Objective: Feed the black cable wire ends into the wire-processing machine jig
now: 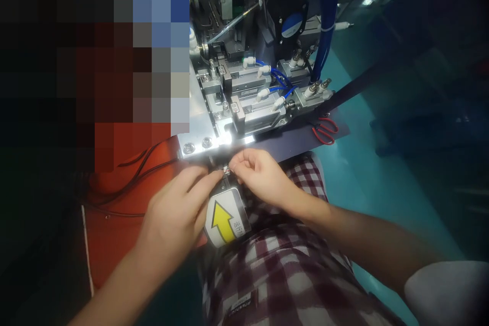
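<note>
Off the near edge of the metal plate (pixel 198 135): right hand (pixel 256 173), nearly closed, pinched a small shiny part (pixel 226 170); left hand (pixel 176 204), loosely curled, fingertip at it, grip unclear.

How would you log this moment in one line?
left hand: at shiny part; right hand: same part; grip: unclear; yellow arrow: lower in picture

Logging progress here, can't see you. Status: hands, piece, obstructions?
Left hand and right hand both at small shiny piece, just in front of machine. Exact grip unclear. Fingers partly cover the piece; arrow label on near side.
</note>
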`<state>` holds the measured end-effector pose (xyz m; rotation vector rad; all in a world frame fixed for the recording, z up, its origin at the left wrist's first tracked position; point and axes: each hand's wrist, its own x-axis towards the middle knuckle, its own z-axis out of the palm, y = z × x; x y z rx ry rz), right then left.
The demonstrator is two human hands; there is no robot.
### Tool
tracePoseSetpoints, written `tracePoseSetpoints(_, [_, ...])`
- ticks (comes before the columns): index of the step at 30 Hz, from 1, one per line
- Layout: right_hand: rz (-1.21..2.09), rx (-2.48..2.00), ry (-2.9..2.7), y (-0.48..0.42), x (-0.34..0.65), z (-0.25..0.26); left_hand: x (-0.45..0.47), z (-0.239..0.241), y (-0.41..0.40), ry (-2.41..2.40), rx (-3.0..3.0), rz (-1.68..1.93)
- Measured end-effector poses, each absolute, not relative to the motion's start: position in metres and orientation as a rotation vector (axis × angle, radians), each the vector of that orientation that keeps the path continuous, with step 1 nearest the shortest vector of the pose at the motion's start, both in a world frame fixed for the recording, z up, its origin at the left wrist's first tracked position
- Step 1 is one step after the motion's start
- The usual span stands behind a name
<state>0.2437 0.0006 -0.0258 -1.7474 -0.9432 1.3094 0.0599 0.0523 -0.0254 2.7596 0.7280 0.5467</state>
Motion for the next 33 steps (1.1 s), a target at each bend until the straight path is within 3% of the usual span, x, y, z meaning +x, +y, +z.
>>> tracePoseSetpoints(23, [1.037, -1.862, -1.176, -0.003, 0.243, -0.021, 0.064, -0.019, 0.052, 0.751, 2.939, 0.363])
tracePoseSetpoints(26, [1.187, -1.803, -1.071, 0.002, 0.245, -0.027, 0.064, -0.018, 0.050, 0.794, 3.004, 0.315])
tracePoseSetpoints(30, [1.694, -1.584, -0.703, 0.004, 0.254, -0.043, 0.063, -0.021, 0.051, 0.820, 2.988, 0.329])
tracePoseSetpoints(33, [1.660, -1.538, -0.640, -0.001, 0.259, -0.048, 0.062, -0.024, 0.052, 0.780, 2.918, 0.402])
